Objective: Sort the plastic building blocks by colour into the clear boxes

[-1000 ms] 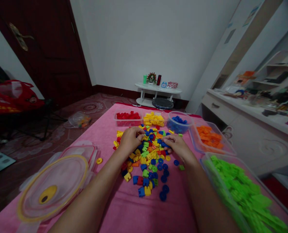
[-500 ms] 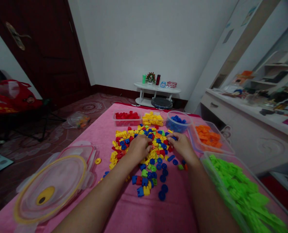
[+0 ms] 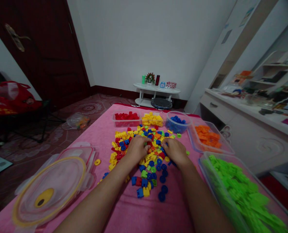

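Observation:
A loose heap of small plastic building blocks in yellow, red, blue, green and orange lies in the middle of the pink cloth. My left hand rests over the left-centre of this heap, palm down. Its index finger and thumb are bent but apart, with blocks showing in the gap; the other fingers are hidden. At the heap's right side is my right hand, its fingertips drawn together among the blocks. Whatever they pinch is too small and covered to make out. Several blue wheels lie between my forearms.
Along the far edge stand tubs of red blocks, yellow blocks and blue blocks. On the right are an orange-filled tub and a large green-filled tub. Container lids and a yellow ring lie left.
My right hand has moved left and slightly nearer, from beside the blue tub into the heap's right side. Small green pieces now show where it was. My left hand has barely shifted.

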A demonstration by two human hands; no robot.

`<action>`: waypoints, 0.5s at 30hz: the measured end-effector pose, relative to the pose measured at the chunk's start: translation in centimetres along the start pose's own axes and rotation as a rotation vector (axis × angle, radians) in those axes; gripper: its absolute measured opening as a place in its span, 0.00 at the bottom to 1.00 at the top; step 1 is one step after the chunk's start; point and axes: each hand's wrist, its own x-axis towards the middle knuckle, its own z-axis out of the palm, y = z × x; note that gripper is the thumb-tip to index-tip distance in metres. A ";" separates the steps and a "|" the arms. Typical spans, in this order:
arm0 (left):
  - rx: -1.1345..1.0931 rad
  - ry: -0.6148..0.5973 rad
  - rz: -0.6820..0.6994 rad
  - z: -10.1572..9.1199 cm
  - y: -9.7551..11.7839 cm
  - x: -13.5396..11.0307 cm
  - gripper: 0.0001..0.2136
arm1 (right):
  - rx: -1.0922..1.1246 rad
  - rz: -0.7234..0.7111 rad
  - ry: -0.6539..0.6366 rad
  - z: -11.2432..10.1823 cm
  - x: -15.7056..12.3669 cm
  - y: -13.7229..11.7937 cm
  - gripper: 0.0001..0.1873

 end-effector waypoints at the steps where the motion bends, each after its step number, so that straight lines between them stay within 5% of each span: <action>1: -0.025 0.025 -0.008 -0.2 0.1 0.1 0.13 | 0.033 0.015 0.031 -0.1 0.1 0.1 0.14; 6: -0.098 0.101 -0.010 -0.7 0.3 0.3 0.14 | 0.119 -0.007 0.048 -0.2 0.3 0.5 0.11; 15: 0.149 0.004 -0.039 -0.6 -0.1 -0.2 0.13 | 0.087 -0.077 -0.106 0.7 0.0 0.6 0.10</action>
